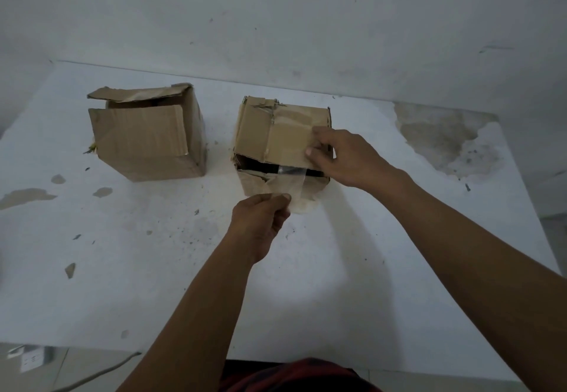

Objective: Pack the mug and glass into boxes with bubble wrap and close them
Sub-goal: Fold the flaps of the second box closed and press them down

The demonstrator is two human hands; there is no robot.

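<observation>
Two worn cardboard boxes stand on the white table (306, 284). The left box (147, 140) has its flaps folded loosely over the top, with a dark gap at the back. The right box (276, 134) has its top flaps down and a dark slit along the near edge. A strip of clear tape (290, 181) runs from the top flap down over the slit and the front wall. My left hand (260, 223) pinches the tape's lower end. My right hand (340, 155) rests on the top flap's right side, thumb on the cardboard. Mug, glass and bubble wrap are hidden.
The table top is stained and chipped, with a large worn patch (445, 137) at the right back. A white wall rises just behind the table. A power strip (30, 359) and a cable (101, 374) lie on the floor at the lower left.
</observation>
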